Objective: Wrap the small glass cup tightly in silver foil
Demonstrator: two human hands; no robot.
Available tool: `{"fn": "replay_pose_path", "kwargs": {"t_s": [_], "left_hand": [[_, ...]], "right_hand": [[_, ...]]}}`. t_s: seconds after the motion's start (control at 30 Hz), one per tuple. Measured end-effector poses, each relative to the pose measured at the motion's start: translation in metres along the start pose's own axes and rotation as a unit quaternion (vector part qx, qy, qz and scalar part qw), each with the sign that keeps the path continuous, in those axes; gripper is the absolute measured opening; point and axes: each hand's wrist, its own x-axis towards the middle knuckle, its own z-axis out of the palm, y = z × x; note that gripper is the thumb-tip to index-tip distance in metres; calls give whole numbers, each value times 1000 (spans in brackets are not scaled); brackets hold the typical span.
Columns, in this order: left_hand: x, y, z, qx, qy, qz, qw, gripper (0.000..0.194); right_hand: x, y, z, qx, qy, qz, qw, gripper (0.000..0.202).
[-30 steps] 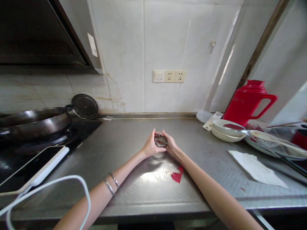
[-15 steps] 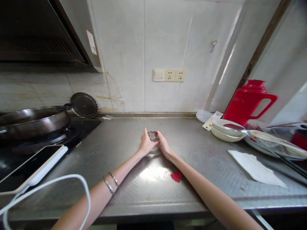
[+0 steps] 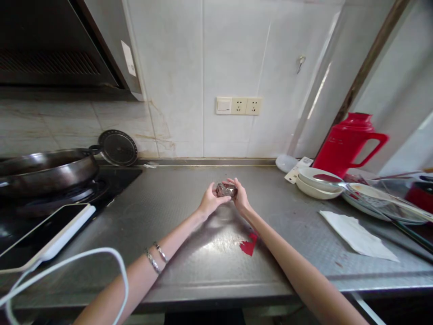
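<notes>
My left hand (image 3: 209, 201) and my right hand (image 3: 241, 197) meet over the middle of the steel counter (image 3: 189, 253), both closed around a small clear crinkled wrapper (image 3: 226, 190) with something dark inside. The wrapper is lifted a little above the counter surface. Two thin bracelets (image 3: 156, 258) sit on my left forearm. A red scrap (image 3: 248, 246) lies on the counter just below my right wrist.
At left are a dark frying pan (image 3: 47, 169) on the stove, a round lid (image 3: 117, 148) against the wall and a tablet (image 3: 43, 234) with a white cable (image 3: 84, 266). At right stand a red jug (image 3: 348, 142), stacked bowls (image 3: 316, 185) and plates, and a white napkin (image 3: 355, 234).
Both hands drifted left with the wrapper half a second ago, then came back right and rose slightly. The wrapper now looks more bunched and darker between the fingers.
</notes>
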Motion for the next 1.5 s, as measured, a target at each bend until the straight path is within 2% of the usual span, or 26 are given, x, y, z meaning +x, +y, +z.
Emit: {"fn": "replay_pose_path", "kwargs": {"t_s": [0.1, 0.17, 0.37, 0.63, 0.73, 0.83, 0.97, 1.1, 1.2, 1.3, 1.5], "left_hand": [[-1, 0, -3, 9, -50, 21, 998, 58], [-2, -4, -3, 11, -76, 23, 997, 50], [0, -20, -1, 15, -73, 21, 997, 54], [11, -33, -8, 104, 7, 112, 988, 55], [9, -31, -10, 119, -18, 141, 983, 64], [7, -24, -10, 117, -68, 135, 982, 75], [7, -17, -10, 78, -142, 120, 979, 70], [6, -18, -9, 69, -121, 104, 985, 80], [5, -17, -9, 63, -139, 99, 983, 78], [5, -16, -9, 46, -161, 98, 981, 70], [7, -23, -10, 125, -94, 114, 981, 71]], "right_hand": [[-5, -1, 5, 8, -5, -15, 1000, 50], [-7, -1, 6, 5, -7, -24, 1000, 50], [-7, 1, 5, 9, -2, -15, 1000, 51], [-7, 21, 13, 27, 18, -39, 999, 42], [-3, 24, 15, 45, 27, -36, 998, 42], [1, 18, 11, 69, 41, -14, 997, 42], [2, 2, 2, 62, 50, 4, 997, 44], [-1, -11, -2, 10, -3, 6, 1000, 50], [-4, -11, 0, -16, -24, 14, 999, 52], [-6, -6, 2, -8, -19, 22, 1000, 52], [-3, 4, 2, -3, 18, 6, 1000, 51]]}}
